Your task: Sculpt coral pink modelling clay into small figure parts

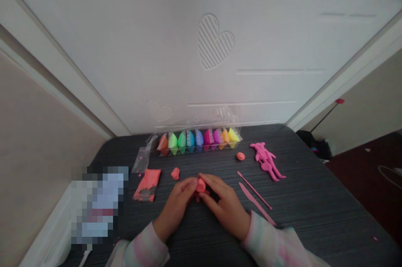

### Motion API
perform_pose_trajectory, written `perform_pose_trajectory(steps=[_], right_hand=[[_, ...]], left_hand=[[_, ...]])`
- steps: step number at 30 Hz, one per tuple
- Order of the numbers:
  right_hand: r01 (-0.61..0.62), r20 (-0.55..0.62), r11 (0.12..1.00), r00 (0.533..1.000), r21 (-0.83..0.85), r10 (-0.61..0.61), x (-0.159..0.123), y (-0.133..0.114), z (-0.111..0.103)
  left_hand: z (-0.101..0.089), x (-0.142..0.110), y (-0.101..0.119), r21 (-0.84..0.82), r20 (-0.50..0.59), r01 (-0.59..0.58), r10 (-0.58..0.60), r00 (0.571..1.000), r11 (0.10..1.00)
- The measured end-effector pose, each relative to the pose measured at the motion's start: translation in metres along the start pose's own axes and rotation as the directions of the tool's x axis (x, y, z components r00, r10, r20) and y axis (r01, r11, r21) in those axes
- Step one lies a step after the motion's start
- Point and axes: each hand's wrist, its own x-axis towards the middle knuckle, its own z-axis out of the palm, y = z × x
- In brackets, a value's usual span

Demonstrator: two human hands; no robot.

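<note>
My left hand [176, 205] and my right hand [223, 205] meet over the dark striped table [314, 208]. Between their fingertips they pinch a small coral-pink clay lump [200, 185]. Both hands have their fingers curled round it. A second coral clay piece [175, 173] lies just left of the hands. A small coral ball [240, 156] sits farther back on the right. An opened coral clay packet [147, 184] lies to the left.
A clear pack of coloured clay pieces [197, 140] lines the table's back edge by the white wall. A pink clay figure [266, 160] lies at the right. Two pink modelling tools [256, 198] rest by my right hand. A blurred-out object [97, 204] sits at the left.
</note>
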Motion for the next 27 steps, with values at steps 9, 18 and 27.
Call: perform_pose_trajectory(steps=[9, 18, 27], right_hand=[[0.076, -0.041, 0.993, 0.996, -0.086, -0.08, -0.0007, 0.0009, -0.0007], [0.121, -0.059, 0.989, 0.99, -0.079, -0.126, -0.0018, -0.0003, -0.0009], [0.126, -0.086, 0.989, 0.987, -0.08, -0.132, -0.0032, -0.0038, 0.0003]], left_hand=[[0.0052, -0.0033, 0.0055, -0.237, 0.088, 0.107, -0.089, 0.992, 0.966], [-0.0014, -0.0022, -0.0006, -0.253, 0.184, 0.155, -0.11, 0.977, 0.955], [-0.003, -0.0004, -0.0003, -0.317, 0.104, 0.103, -0.073, 0.992, 0.943]])
